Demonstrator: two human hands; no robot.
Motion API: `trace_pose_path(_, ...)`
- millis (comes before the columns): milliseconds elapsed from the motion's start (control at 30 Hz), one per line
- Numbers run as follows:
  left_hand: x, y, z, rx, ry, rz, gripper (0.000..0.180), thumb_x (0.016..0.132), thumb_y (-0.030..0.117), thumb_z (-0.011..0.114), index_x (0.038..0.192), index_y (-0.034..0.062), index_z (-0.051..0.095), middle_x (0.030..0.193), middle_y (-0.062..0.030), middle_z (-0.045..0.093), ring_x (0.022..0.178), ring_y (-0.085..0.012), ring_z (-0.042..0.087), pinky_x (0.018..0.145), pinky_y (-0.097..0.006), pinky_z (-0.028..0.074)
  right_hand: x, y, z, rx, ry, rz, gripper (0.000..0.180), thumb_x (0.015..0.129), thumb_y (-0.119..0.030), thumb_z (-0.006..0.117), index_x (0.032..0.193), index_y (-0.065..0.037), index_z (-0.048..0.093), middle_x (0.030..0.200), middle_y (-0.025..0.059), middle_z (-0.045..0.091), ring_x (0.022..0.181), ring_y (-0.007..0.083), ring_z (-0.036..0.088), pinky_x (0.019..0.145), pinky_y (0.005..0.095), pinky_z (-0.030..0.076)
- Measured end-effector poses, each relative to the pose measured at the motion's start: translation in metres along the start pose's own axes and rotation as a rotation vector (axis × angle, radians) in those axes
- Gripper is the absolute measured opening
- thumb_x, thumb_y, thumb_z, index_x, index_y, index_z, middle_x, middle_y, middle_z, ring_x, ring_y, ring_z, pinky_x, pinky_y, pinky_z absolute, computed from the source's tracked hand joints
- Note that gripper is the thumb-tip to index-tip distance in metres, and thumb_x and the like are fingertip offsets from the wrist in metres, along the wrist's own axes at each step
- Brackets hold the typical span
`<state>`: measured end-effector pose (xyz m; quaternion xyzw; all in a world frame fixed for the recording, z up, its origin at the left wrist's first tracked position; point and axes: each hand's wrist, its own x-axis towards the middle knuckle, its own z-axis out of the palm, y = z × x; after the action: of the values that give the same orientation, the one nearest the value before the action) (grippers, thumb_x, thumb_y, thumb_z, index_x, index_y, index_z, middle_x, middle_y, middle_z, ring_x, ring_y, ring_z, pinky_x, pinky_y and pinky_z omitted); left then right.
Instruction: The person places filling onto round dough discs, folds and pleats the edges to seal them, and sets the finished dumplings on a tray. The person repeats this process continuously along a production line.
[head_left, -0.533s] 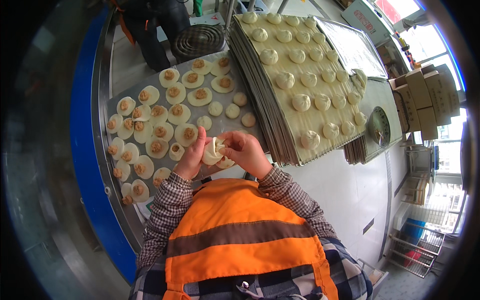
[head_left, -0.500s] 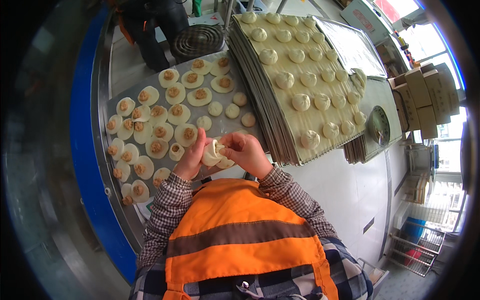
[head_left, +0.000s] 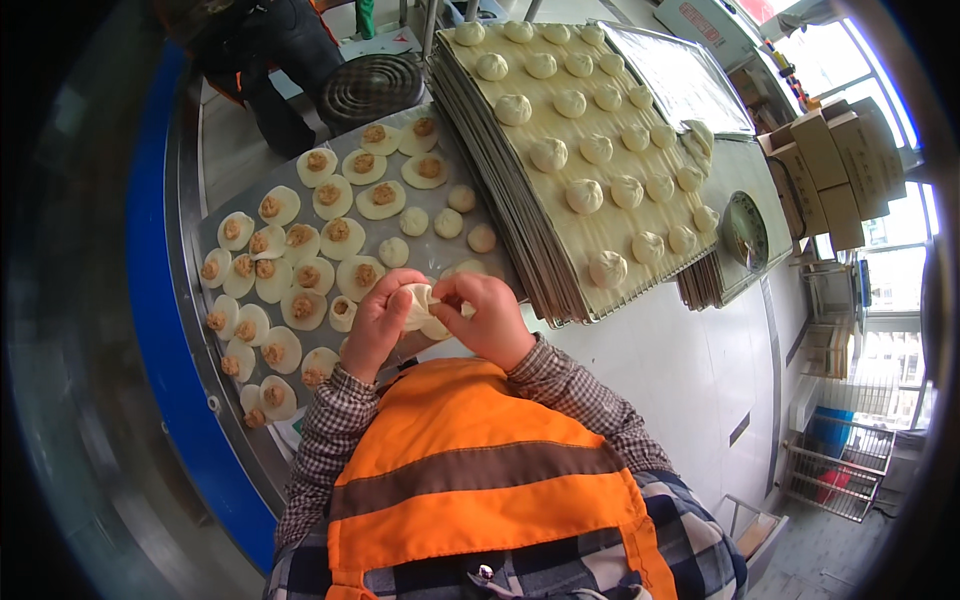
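Cradling part-gathered bun (head_left: pixel 418 302) in left hand (head_left: pixel 376 322), pinching it with right hand (head_left: pixel 488 315), over near edge of worktable (head_left: pixel 438 252); facing filling-topped dough wrappers (head_left: pixel 304 308) spread across same worktable.

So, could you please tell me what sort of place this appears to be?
Probably a commercial kitchen or small food workshop, judging by the many filling-topped dough rounds, the pleated buns set out in rows, and the stack of trays beneath those buns.
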<state>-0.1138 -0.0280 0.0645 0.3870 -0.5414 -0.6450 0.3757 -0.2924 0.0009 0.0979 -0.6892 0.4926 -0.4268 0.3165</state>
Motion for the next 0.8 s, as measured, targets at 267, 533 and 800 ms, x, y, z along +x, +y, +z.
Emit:
trace_pose_path(267, 0.005, 0.004, 0.001, 0.005, -0.115, 0.182, 0.057, 0.097, 0.058, 0.040, 0.110, 0.0049, 0.057, 0.088, 0.0004, 0.058, 0.079, -0.0076, 0.055, 0.071, -0.023, 0.045, -0.005, -0.010, -0.005, 0.117, 0.034, 0.159, 0.021, 0.077, -0.004, 0.071, 0.095, -0.001, 0.062, 0.077, 0.0093, 0.064, 0.063, 0.0219, 0.060, 0.058, 0.0318, 0.048)
trace_pose_path(533, 0.007, 0.013, 0.008, 0.012, -0.053, -0.206, 0.058, 0.098, 0.058, 0.037, 0.105, 0.0047, 0.059, 0.096, -0.0019, 0.059, 0.090, -0.0115, 0.057, 0.080, -0.025, 0.045, -0.006, -0.014, -0.005, -0.044, 0.072, 0.029, 0.013, 0.076, -0.004, 0.069, 0.086, -0.002, 0.063, 0.074, 0.0111, 0.062, 0.065, 0.0291, 0.060, 0.058, 0.0362, 0.049)
trace_pose_path(800, 0.002, 0.017, 0.019, 0.075, 0.087, 0.206, 0.046, 0.099, 0.047, 0.048, 0.086, 0.0039, 0.057, 0.077, 0.0028, 0.056, 0.072, -0.0064, 0.052, 0.066, -0.023, 0.043, -0.009, -0.022, 0.003, -0.134, 0.037, -0.110, 0.014, 0.078, -0.005, 0.068, 0.090, -0.002, 0.061, 0.074, 0.0122, 0.061, 0.066, 0.0305, 0.060, 0.059, 0.0379, 0.049)
